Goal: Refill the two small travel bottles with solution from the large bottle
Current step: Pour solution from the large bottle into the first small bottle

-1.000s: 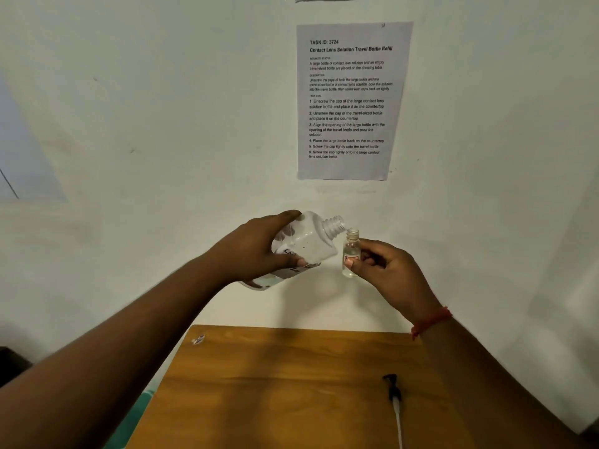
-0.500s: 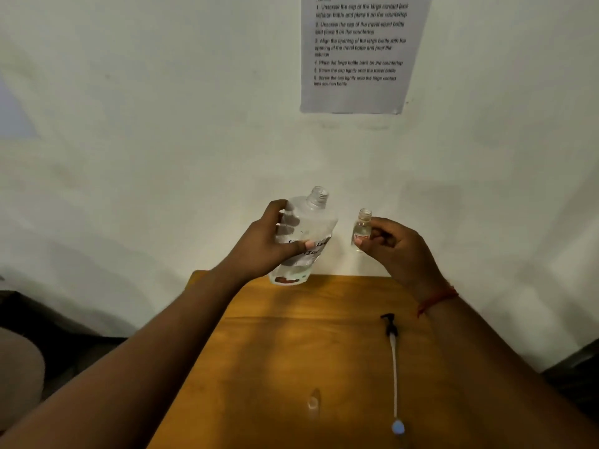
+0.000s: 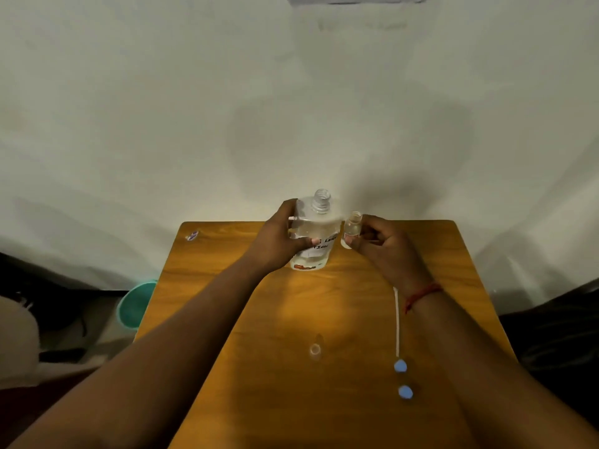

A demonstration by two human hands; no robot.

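Head: large bottle (image 3: pixel 312 234) now upright (uncapped)

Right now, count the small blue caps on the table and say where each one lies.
2. One blue cap lies at the near end of the white tube; the other blue cap lies just nearer the person. Others may be hidden under the arms.

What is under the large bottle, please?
The large bottle, gripped by the left hand, stands above the wooden table. Whether its base touches the wood cannot be told.
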